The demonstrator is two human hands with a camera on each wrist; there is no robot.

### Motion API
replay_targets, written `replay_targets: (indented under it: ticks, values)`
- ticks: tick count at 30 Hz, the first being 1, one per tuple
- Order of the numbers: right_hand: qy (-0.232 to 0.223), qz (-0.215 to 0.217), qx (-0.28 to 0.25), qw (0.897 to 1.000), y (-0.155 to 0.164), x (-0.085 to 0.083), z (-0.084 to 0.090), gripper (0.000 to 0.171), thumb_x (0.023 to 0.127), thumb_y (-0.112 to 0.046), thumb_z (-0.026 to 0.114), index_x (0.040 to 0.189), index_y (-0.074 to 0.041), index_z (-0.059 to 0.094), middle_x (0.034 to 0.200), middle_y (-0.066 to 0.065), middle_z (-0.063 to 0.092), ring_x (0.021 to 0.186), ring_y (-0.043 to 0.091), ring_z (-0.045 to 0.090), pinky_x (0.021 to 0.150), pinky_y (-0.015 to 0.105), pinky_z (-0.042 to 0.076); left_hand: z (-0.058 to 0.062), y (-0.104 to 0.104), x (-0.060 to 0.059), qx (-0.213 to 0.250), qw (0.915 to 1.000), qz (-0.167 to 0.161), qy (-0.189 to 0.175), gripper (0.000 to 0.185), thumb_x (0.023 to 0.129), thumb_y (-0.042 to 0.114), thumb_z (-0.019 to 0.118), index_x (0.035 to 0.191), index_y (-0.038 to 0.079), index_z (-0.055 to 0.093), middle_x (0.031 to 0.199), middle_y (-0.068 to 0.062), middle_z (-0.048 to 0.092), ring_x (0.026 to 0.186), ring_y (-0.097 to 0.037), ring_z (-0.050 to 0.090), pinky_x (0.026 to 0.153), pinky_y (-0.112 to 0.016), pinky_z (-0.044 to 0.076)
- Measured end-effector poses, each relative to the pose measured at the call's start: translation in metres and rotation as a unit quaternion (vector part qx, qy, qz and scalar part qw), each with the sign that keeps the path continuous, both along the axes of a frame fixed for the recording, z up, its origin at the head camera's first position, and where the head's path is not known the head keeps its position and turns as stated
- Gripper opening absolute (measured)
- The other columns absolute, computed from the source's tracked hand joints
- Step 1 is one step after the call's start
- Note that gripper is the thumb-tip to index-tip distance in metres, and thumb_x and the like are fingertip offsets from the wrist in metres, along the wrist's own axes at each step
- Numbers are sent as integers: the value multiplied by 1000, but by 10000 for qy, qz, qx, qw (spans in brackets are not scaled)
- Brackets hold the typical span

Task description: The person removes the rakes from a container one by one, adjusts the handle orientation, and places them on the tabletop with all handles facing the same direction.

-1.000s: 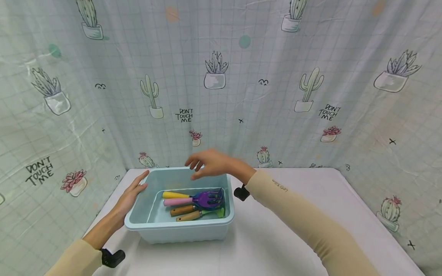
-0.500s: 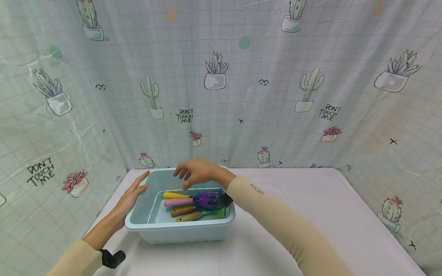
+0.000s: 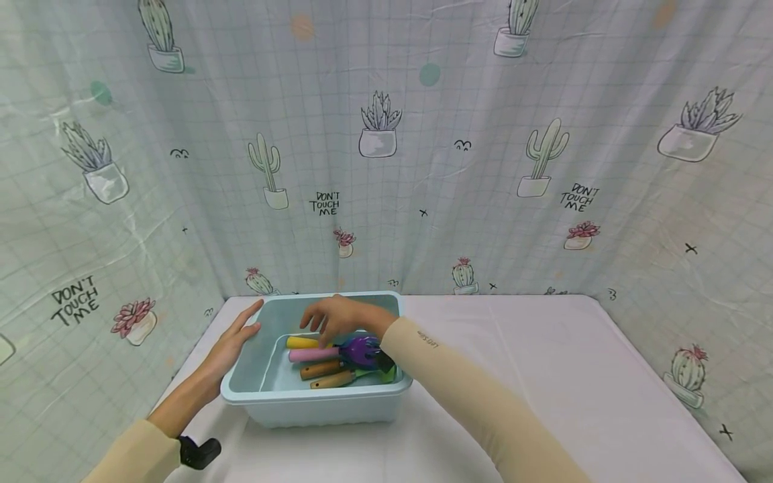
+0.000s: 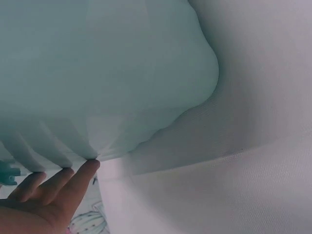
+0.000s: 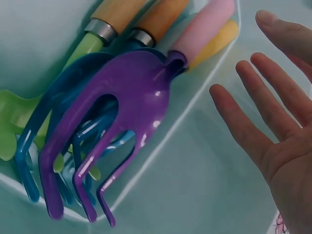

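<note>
A light blue plastic tub (image 3: 314, 399) stands on the white table and holds several toy garden tools. A purple rake (image 3: 362, 350) (image 5: 122, 122) with a pink handle (image 3: 311, 354) lies on top, beside a yellow handle (image 3: 300, 342) and two wooden handles (image 3: 320, 368). My right hand (image 3: 335, 316) (image 5: 273, 131) hovers inside the tub just above the handles, fingers spread and straight, holding nothing. My left hand (image 3: 232, 342) (image 4: 46, 192) rests flat against the tub's left outer wall (image 4: 97, 73), fingers straight.
A cactus-print curtain (image 3: 386, 147) closes in the back and both sides of the white table (image 3: 543, 376). The tub sits at the table's left rear part. A blue rake (image 5: 44, 141) and a green tool (image 5: 9, 131) lie under the purple one.
My right hand has come down and leftward from above the tub's far rim into the tub, over the tool handles. The left hand stays on the tub's left side.
</note>
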State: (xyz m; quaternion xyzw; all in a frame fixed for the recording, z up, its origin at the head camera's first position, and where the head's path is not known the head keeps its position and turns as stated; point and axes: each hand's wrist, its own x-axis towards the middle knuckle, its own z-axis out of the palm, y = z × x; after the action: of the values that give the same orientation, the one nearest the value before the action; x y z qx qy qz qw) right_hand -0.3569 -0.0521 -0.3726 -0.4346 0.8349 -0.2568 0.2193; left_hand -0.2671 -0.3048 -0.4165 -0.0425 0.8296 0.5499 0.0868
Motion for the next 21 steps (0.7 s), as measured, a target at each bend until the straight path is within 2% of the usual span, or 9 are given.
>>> replay_targets:
  ticks: [6,12,21]
  values:
    - [-88,5,162,9998,-5,0,-12,50,86,-5,82,133,-9,68,128,11,72,118,21,68,88,22,58,-2,-2,1,43,10000,-29,-20,62,113,42,29,166,39,-3,176,-8,-10,160,-49,3,122,-73,16]
    - [79,86,482,9988,-10,2,-21,48,87,-5,80,133,-13,69,124,10,74,104,13,68,81,20,58,-2,-2,0,24,10000,-49,-10,62,113,41,28,166,39,-4,176,-8,-11,160,-49,2,121,-74,16]
    - [47,-171,821,9965,-11,3,-24,47,86,-3,81,130,-16,70,119,8,74,95,12,66,79,24,60,1,0,0,10,10000,18,-32,63,112,43,29,166,39,-3,176,-7,-11,160,-48,2,121,-74,15]
